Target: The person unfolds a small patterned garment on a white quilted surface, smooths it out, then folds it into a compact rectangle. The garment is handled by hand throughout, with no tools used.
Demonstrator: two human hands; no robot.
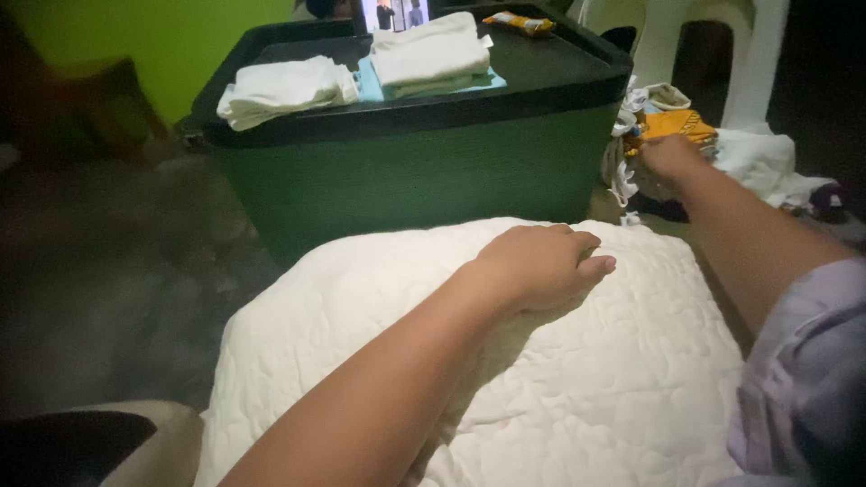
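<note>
A white quilted pillow (577, 379) lies in front of me. My left hand (544, 264) rests palm down on its far edge, fingers loosely curled, holding nothing. My right hand (669, 155) reaches out to the right into a pile of loose clothes (749, 158), touching a yellow-orange garment (678, 123); whether the fingers grip it is hidden. A green storage bin with a black lid (559, 68) stands just beyond the pillow.
On the lid lie a folded white cloth (284, 88), a stack of folded white and light blue cloths (431, 54), a phone with a lit screen (394, 14) and a small orange packet (520, 22). A white plastic chair (722, 45) stands behind the pile.
</note>
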